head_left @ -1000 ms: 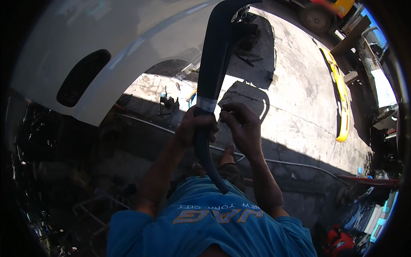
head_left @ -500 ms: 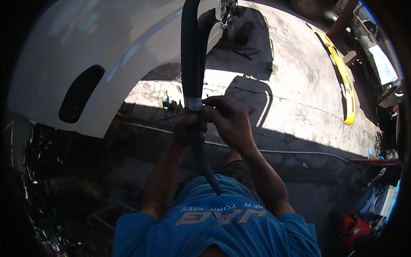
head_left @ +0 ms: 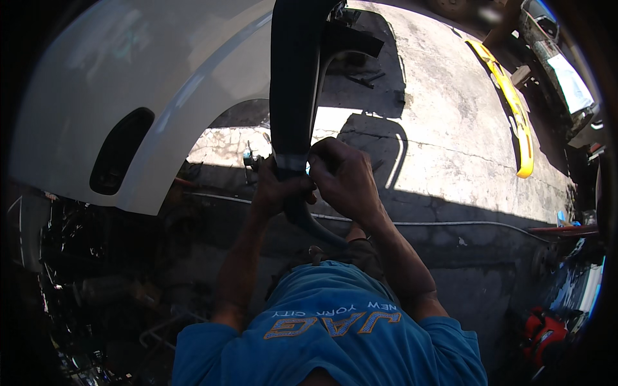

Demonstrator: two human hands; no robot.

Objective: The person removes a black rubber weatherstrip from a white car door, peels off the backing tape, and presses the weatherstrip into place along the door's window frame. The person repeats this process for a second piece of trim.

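Note:
A long, dark, curved trim piece (head_left: 293,83) stands upright before me, its lower end bending to the right above my legs. Wrapped around its lower part, my left hand (head_left: 281,188) is closed on it, thumb across the front. Just above that grip, a pale grey band like tape (head_left: 293,161) crosses the trim. My right hand (head_left: 349,179) is closed in a pinch at the right edge of this band; whatever lies between its fingertips is hidden.
A pale car body panel (head_left: 187,96) with a dark oval opening and a wheel-arch cutout is at the left. A yellow bumper-like piece (head_left: 512,106) lies on the sunlit concrete. A pale hose (head_left: 444,223) crosses the floor; a red and black object (head_left: 544,334) is lower right.
The trim has turned and tilted, so its upper part looks wider and a branch shows to the right. Its lower end has swung right. Both hands keep their places near the pale band.

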